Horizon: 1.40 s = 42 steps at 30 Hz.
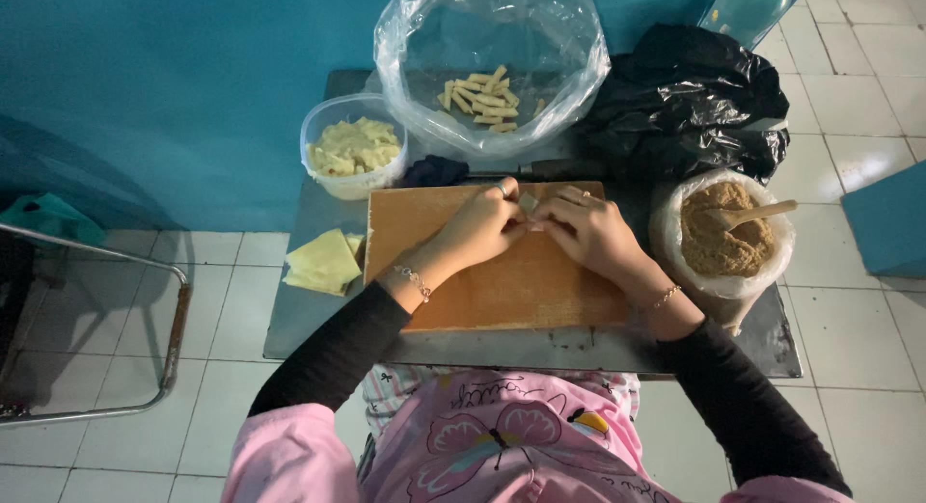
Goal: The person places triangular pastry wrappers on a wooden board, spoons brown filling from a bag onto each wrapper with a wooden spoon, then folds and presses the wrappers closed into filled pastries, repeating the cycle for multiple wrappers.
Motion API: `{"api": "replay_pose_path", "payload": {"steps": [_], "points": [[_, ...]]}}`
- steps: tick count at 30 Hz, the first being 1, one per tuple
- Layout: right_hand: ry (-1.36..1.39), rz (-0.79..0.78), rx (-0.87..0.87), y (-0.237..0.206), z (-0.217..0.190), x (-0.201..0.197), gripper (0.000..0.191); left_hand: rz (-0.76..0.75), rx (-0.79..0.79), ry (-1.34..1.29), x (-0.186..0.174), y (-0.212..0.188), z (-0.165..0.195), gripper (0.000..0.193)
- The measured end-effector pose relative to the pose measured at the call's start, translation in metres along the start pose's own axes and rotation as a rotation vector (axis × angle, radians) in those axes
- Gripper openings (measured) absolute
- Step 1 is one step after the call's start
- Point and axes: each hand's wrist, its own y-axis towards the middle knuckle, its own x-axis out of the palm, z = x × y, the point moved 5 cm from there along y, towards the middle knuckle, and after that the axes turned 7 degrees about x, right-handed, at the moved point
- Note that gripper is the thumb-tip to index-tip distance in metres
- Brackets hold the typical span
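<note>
Board (502,281): hands (535,228) hide small wrapper (528,203).

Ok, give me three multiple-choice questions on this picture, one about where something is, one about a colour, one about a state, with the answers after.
1. Where does the stack of pale wrappers lie?
A. left of the wooden board
B. inside the black bag
C. on the floor

2. What colour is the wall?
A. white
B. blue
C. red

3. How does the clear bag of finished rolls stand?
A. tied shut
B. open at the top
C. lying flat and unfilled

Answers: 1 A, the stack sits on the metal table beside the board's left edge. 2 B, it is blue behind the table. 3 B, its mouth gapes and the rolls show inside.
</note>
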Motion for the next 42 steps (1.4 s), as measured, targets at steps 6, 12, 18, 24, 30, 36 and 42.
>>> {"api": "replay_pose_path", "payload": {"steps": [6, 12, 18, 24, 30, 36, 42], "points": [[0.025, -0.017, 0.015, 0.013, 0.009, 0.004, 0.016, 0.080, -0.046, 0.002, 0.007, 0.005, -0.019, 0.008], [-0.146, -0.046, 0.011, 0.011, 0.006, 0.008, 0.015, 0.147, -0.211, 0.043, 0.000, 0.002, -0.020, 0.014], [-0.305, -0.027, -0.037, 0.001, -0.002, 0.012, 0.026, -0.065, 0.032, 0.475, 0.003, -0.006, 0.017, 0.017], [-0.260, 0.033, -0.019, -0.009, -0.009, 0.005, 0.025, -0.019, 0.109, 0.446, 0.003, -0.009, 0.016, 0.024], [-0.216, 0.006, -0.004, -0.002, 0.001, 0.012, 0.026, -0.080, 0.166, 0.475, 0.009, -0.010, 0.010, 0.013], [-0.223, 0.011, 0.019, -0.003, 0.008, 0.018, 0.014, -0.094, 0.084, 0.348, 0.005, -0.009, 0.005, 0.025], [-0.265, 0.077, -0.058, -0.002, 0.003, 0.016, 0.011, -0.030, -0.028, 0.334, -0.003, -0.007, 0.008, 0.004]]}}
